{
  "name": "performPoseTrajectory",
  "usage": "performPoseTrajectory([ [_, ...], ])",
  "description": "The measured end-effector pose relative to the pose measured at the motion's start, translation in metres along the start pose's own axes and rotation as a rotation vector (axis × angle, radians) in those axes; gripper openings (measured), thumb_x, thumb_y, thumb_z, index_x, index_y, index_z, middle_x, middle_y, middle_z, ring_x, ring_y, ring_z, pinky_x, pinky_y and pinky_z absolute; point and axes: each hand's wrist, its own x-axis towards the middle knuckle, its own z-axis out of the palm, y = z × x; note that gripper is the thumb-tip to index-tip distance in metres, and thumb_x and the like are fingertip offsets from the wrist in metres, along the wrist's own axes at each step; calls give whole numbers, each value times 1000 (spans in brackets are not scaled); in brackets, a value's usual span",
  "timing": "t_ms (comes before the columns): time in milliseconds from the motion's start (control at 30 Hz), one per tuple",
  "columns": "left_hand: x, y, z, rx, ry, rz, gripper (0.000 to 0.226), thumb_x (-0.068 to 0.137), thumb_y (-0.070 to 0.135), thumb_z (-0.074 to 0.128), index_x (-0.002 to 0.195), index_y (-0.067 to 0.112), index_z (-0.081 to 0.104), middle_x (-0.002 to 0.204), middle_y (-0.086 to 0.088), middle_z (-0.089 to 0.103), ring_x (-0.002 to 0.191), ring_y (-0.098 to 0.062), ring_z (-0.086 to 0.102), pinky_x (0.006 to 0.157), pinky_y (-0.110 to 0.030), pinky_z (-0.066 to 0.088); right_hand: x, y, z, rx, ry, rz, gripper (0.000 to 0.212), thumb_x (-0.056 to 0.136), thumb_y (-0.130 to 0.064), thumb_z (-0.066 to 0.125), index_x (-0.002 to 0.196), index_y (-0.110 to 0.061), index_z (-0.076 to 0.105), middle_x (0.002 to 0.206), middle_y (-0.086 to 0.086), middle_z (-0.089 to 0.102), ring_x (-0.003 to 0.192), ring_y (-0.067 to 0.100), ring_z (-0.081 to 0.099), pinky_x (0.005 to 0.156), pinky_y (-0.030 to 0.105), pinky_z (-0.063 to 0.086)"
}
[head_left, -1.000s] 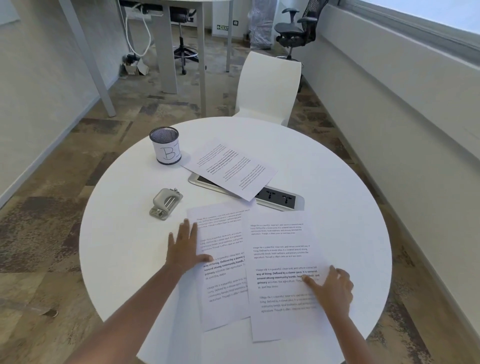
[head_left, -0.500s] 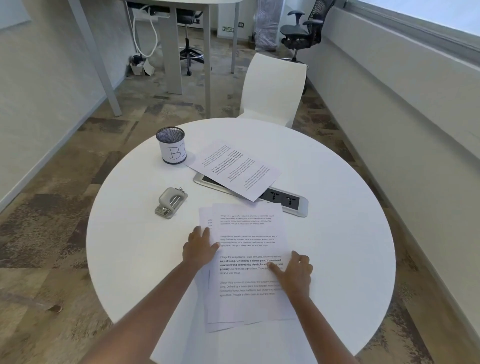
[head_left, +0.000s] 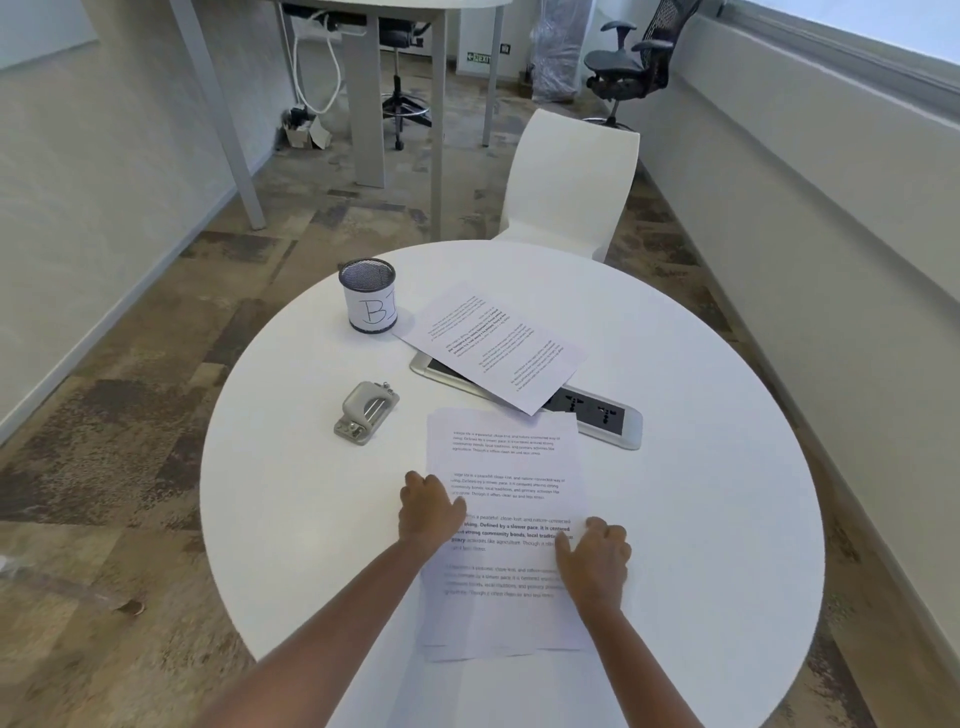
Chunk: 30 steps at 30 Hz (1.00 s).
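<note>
Paper stack (head_left: 506, 467), gripped at its sides by curled fingers of left hand (head_left: 431, 512) and right hand (head_left: 595, 564), could buckle or skew under uneven squeezing.

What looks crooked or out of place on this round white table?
The loose printed white paper sheet lies askew, covering part of the grey power socket panel. The nearer stack of printed white paper sheets is nearly square, its bottom edges slightly uneven.

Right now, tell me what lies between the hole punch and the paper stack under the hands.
Nothing: the head view shows only bare table between the hole punch and the paper stack.
</note>
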Motion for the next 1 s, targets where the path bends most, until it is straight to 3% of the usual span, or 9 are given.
performPoseTrajectory([
  [233,33,3,-16,86,7,14,41,92,24,48,122,-2,42,133,-17,35,123,-30,38,97,-39,43,7,-14,11,-69,-46,-89,43,90,-26,50,127,-6,41,127,13,42,120,30,40,92,37,42],
  [400,49,4,-17,104,95,70,48,91,25,49,131,2,35,137,-18,35,125,-31,39,100,-37,41,28,-26,8,-113,67,-176,44,90,-22,49,131,-11,38,130,11,43,119,28,42,89,39,46],
  [500,61,-6,-13,264,133,257,64,93,35,46,144,8,20,153,-16,19,140,-30,23,113,-36,27,49,-42,6,-134,121,-267,48,89,-18,50,134,-10,36,135,11,41,124,28,40,90,40,46],
  [600,73,-16,-10,395,60,321,69,94,44,38,148,11,9,158,-13,4,146,-27,6,119,-38,12,74,-62,6,-217,133,-363,51,90,-18,49,137,-7,33,143,12,37,134,26,33,96,40,43],
  [767,85,-26,-9,464,75,351,71,93,53,33,148,16,9,158,-10,5,146,-24,8,118,-39,13,105,-92,10,-377,123,-489,51,93,-17,43,140,-7,26,151,12,27,141,24,21,105,37,36],
  [900,90,-26,-11,448,104,369,71,90,56,36,147,18,15,156,-9,14,144,-23,12,116,-38,18,121,-108,16,-478,139,-517,43,93,-6,39,135,-6,32,151,11,27,142,25,19,103,35,36],
  [1000,92,-27,-11,453,109,373,72,90,57,36,147,19,15,156,-8,15,144,-22,13,115,-38,19,128,-112,17,-497,165,-528,33,89,5,37,121,1,47,146,15,34,142,28,20,101,36,37],
])
